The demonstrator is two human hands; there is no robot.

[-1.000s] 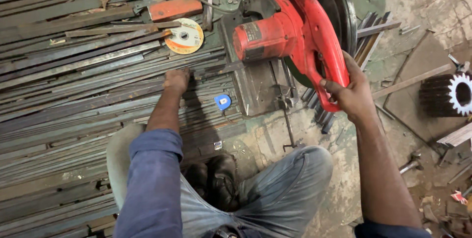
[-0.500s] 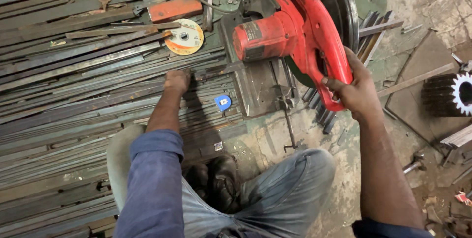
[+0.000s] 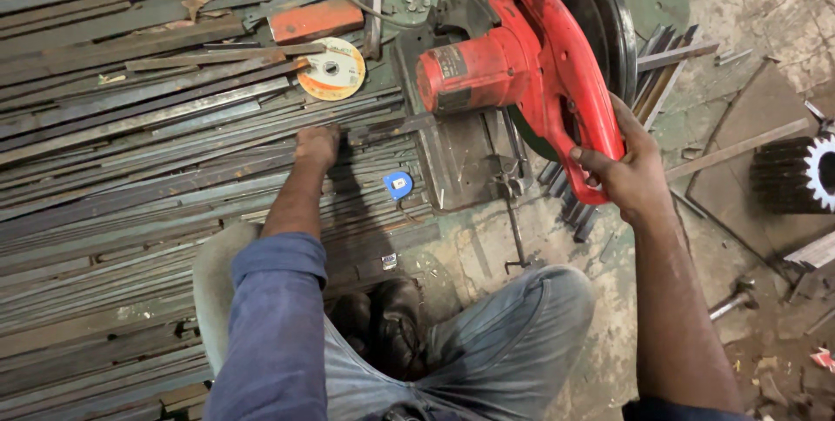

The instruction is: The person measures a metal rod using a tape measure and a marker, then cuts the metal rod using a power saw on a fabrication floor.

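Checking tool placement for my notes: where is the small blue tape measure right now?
In the head view the blue tape measure lies on the flat steel bars, just right of the left hand and beside the left edge of the red chop saw's base.

I see a round yellow and white label on the cutting disc (image 3: 332,69) lying on the steel strips (image 3: 130,125). A pale rectangular label sits on the saw's red motor housing (image 3: 474,73).
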